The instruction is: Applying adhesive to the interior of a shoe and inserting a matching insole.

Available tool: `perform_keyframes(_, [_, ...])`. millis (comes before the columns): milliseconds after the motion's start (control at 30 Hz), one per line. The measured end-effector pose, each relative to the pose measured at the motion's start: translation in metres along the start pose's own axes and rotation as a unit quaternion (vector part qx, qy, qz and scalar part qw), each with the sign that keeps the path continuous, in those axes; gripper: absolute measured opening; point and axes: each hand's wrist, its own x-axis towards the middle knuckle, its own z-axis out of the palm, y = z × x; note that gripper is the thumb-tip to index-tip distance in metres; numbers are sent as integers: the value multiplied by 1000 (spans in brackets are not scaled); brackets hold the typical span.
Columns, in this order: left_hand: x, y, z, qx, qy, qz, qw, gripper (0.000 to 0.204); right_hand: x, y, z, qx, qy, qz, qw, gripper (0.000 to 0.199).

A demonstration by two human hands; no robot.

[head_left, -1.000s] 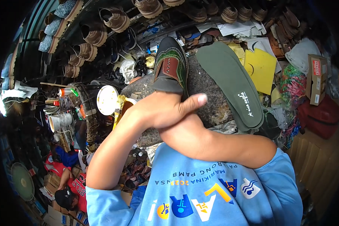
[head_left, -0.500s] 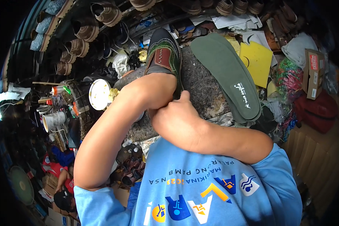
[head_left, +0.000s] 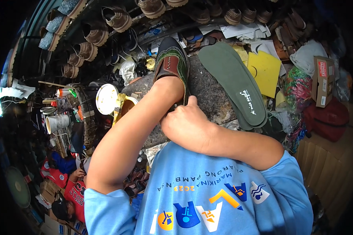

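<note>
A lace-up shoe (head_left: 172, 64) with a dark toe, green sides and a brown eyelet panel points away from me over the dark, worn bench top (head_left: 211, 92). My left hand (head_left: 170, 85) is pushed into its opening, so the fingers are hidden inside. At the heel, my right hand (head_left: 187, 122) is closed around the back of the shoe, its thumb upright against the side. To the right of the shoe lie green insoles (head_left: 227, 72), one overlapping the other, with white lettering near the heel end.
Left of my arm are an open, yellow-smeared can (head_left: 126, 105) and a round white lid (head_left: 106, 98). Yellow sheets (head_left: 264, 72) lie beyond the insoles. Shoes (head_left: 117, 18) line racks at the back. A person in red (head_left: 75, 197) is at the lower left.
My left hand has slid deeper into the shoe and its wrist has straightened. The can beside that arm has come into view. My right hand keeps its hold on the heel.
</note>
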Motion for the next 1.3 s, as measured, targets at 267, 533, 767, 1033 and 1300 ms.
perform_keyframes(267, [4,-6,10,3,71,-5,997,30,-3,3,-1,10,8,-2,1000,10])
perform_keyframes(533, [35,-13,22,-40,221,-80,971,31,-1,4,-1,-13,74,-5,997,10])
perform_keyframes(767, [38,-14,43,-41,287,-101,952,33,-6,4,8,-11,92,7,996,7])
perform_keyframes(1033, [50,-25,35,-54,284,-118,950,35,0,2,-4,-21,51,13,998,9])
perform_keyframes(1300, [48,-16,51,-28,366,-105,924,37,-2,7,5,4,12,-7,1000,9])
